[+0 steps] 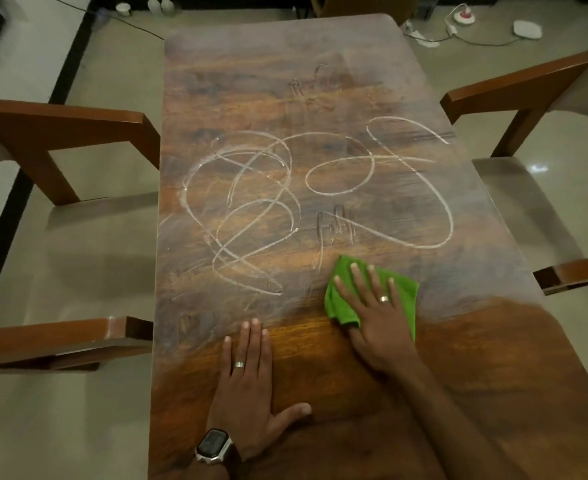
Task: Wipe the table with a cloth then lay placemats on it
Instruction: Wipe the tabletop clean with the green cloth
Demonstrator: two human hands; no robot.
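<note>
The green microfibre cloth (372,296) is pressed flat under the spread right hand (372,313) at the dusty film's near edge; the left hand (251,386) lies flat, holding nothing, on the wooden table (476,375). Chalky loops (251,202) risk being smeared if strokes are not overlapped

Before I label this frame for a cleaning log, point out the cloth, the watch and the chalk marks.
cloth (403,289): head view, right edge.
watch (213,445): head view, screen.
chalk marks (341,178): head view, oval loop's middle.
</note>
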